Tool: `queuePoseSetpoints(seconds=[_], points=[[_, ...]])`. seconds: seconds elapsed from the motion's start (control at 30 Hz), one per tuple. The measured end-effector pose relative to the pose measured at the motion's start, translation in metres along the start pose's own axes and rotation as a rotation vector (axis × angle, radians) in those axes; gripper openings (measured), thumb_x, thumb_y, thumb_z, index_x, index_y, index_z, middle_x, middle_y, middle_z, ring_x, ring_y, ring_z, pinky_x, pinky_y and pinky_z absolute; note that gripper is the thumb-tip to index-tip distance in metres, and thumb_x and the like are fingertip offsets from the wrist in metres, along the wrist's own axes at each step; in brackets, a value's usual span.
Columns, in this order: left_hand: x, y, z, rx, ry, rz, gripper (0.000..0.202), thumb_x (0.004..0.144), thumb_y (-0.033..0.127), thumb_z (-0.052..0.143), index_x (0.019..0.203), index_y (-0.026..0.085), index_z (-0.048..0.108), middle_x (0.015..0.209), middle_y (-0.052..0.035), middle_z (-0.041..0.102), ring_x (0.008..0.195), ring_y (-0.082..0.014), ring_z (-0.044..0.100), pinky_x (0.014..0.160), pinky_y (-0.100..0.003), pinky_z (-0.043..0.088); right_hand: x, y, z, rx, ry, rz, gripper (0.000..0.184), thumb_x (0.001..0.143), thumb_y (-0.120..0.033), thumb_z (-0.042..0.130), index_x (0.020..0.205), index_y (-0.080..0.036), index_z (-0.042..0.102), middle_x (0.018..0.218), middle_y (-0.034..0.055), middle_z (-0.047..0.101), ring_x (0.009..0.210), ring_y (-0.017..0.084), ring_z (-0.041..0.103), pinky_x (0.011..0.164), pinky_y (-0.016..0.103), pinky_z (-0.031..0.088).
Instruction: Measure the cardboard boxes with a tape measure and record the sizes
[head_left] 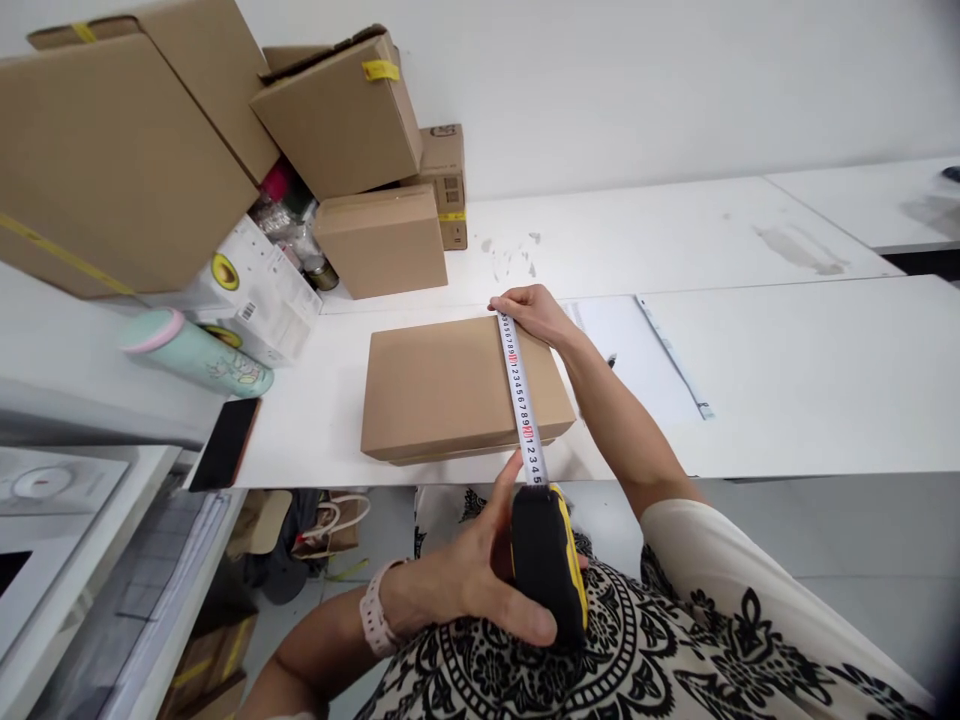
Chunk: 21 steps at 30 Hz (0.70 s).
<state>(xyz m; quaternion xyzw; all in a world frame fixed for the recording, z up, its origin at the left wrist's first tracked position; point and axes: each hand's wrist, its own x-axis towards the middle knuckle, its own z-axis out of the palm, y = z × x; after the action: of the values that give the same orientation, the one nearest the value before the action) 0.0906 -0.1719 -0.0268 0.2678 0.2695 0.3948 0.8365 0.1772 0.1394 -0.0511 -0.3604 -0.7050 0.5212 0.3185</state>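
Note:
A closed brown cardboard box point(435, 385) lies on the white table point(787, 390) in front of me. My left hand point(487, 580) is wrapped round the black and yellow case of a tape measure point(546, 560), held off the table's near edge. The white blade, with black and red numbers, runs out of the case and across the top of the box. At the box's far edge, my right hand point(532, 308) pinches the blade's end between thumb and fingers. The very tip of the blade is hidden by those fingers.
Cardboard boxes point(337, 120) are piled at the back left. A mint bottle point(199, 350) lies beside a white avocado-print carton point(259, 290), with a dark phone point(225, 445) nearby. White paper point(630, 350), a pen point(612, 361) and a pale ruler-like strip point(675, 355) lie right of the box.

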Motion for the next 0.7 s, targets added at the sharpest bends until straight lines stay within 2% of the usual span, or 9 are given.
queuePoseSetpoints(seconds=[0.07,0.17,0.23,0.43,0.57,0.7], points=[[0.006,-0.004,0.0,-0.025,-0.021,-0.018,0.141,0.056,0.023,0.096,0.156,0.047,0.001,0.137,-0.0133,0.047,0.13,-0.0422,0.052,0.102,-0.068,0.04,0.001,0.0,0.0,0.027,-0.014,0.008,0.04,0.08,-0.056,0.07,0.074,-0.017,0.073,0.063,0.0008,0.059,0.06,0.012,0.046,0.059,0.03,0.037],[0.013,-0.012,-0.002,-0.056,-0.084,-0.021,0.125,0.051,0.019,0.097,0.151,0.041,0.025,0.13,-0.0102,0.051,0.132,-0.0422,0.049,0.103,-0.067,0.04,0.0,-0.003,0.0,0.042,-0.04,0.017,0.043,0.08,-0.06,0.07,0.077,-0.017,0.075,0.062,0.0012,0.06,0.059,0.012,0.047,0.059,0.029,0.037],[0.016,-0.018,-0.003,-0.072,-0.121,-0.019,0.117,0.049,0.014,0.097,0.144,0.039,0.034,0.129,-0.0086,0.052,0.133,-0.0409,0.049,0.105,-0.065,0.039,-0.001,-0.004,0.0,0.045,-0.059,0.019,0.045,0.079,-0.061,0.069,0.076,-0.017,0.074,0.064,0.002,0.061,0.061,0.013,0.048,0.059,0.029,0.037],[0.019,-0.026,0.002,-0.072,-0.109,-0.031,0.098,0.051,0.013,0.096,0.13,0.032,0.042,0.125,-0.0092,0.053,0.13,-0.0393,0.051,0.102,-0.063,0.041,-0.001,-0.003,-0.002,0.047,-0.124,0.036,0.043,0.08,-0.058,0.07,0.063,-0.019,0.062,0.058,-0.0009,0.053,0.056,0.012,0.043,0.055,0.029,0.033],[0.02,-0.028,0.007,-0.091,-0.086,-0.015,0.098,0.049,0.011,0.096,0.128,0.031,0.042,0.122,-0.0087,0.054,0.124,-0.0384,0.055,0.1,-0.063,0.041,-0.001,-0.003,-0.002,0.043,-0.13,0.029,0.046,0.082,-0.053,0.07,0.056,-0.02,0.051,0.054,-0.0028,0.044,0.052,0.01,0.036,0.052,0.028,0.027],[0.019,-0.031,0.01,-0.091,-0.089,0.018,0.092,0.053,0.012,0.094,0.126,0.029,0.043,0.119,-0.0079,0.056,0.12,-0.0366,0.058,0.098,-0.062,0.042,-0.001,-0.003,-0.003,0.03,-0.134,0.023,0.048,0.083,-0.049,0.07,0.053,-0.02,0.045,0.052,-0.0042,0.041,0.051,0.008,0.033,0.05,0.026,0.025]])
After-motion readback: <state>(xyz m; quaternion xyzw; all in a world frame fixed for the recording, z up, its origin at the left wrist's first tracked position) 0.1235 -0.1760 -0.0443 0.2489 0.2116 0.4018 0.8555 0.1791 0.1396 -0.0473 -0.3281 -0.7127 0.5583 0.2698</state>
